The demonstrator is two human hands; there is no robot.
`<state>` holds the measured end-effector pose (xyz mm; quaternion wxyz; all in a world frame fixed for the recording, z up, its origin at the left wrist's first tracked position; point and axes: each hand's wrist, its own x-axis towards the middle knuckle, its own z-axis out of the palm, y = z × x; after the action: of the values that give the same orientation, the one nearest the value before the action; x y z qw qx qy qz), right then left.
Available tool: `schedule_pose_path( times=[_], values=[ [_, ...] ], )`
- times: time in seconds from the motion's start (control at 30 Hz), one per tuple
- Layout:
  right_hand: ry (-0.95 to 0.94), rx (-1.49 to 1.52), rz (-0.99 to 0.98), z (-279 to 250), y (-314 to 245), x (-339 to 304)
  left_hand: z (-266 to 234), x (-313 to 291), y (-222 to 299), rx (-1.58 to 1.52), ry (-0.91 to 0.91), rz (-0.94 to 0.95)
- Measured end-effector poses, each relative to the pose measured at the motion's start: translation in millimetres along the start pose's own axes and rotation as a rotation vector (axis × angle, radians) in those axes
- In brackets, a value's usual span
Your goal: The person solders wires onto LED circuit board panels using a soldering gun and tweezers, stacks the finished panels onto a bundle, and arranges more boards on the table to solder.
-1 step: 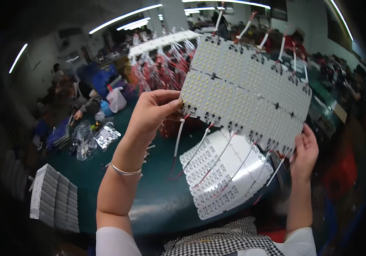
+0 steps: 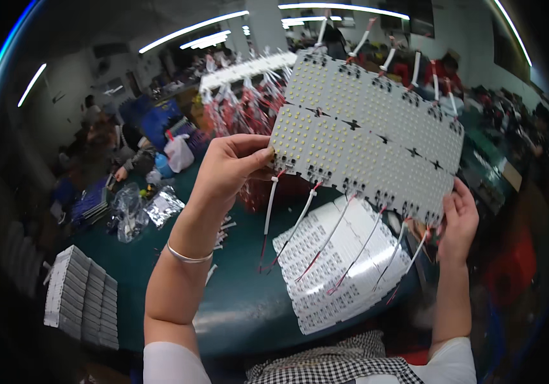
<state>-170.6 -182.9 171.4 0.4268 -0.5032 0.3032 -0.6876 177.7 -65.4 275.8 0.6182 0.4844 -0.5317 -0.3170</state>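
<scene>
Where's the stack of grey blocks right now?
In the head view, the stack of grey blocks sits at the lower left on the green table, left of the left hand's forearm.

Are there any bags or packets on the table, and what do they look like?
White plastic bag: far left of table, knotted, with a red bit on top.
Clear plastic bags: left side, crumpled, see-through.
Silvery packets: beside the clear bags, flat and shiny.
No screens or signs I can make out.

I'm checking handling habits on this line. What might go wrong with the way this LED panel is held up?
The LED panel is gripped only at two edges by the left hand and right hand, so it might flex or slip. Its dangling wires hang near the panel stack below and might snag.
</scene>
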Motion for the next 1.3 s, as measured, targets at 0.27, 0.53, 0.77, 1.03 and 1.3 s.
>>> schedule_pose_path(
  times=[0.27, 0.53, 0.77, 1.03, 1.3],
  values=[
    [-0.294, 0.091, -0.088, 130, 2, 138, -69, 42, 35, 0.163, 0.238, 0.101],
    [-0.435, 0.124, 0.015, 272, 27, 252, -129, 135, 44, 0.225, 0.485, 0.044],
    [-0.481, 0.11, 0.066, 313, 44, 259, -151, 169, 25, 0.238, 0.568, 0.094],
    [-0.483, 0.096, 0.054, 324, 60, 269, -166, 184, 8, 0.344, 0.601, 0.118],
    [-0.493, -0.028, 0.074, 341, 69, 280, -184, 208, -6, 0.416, 0.654, 0.104]
  ],
)
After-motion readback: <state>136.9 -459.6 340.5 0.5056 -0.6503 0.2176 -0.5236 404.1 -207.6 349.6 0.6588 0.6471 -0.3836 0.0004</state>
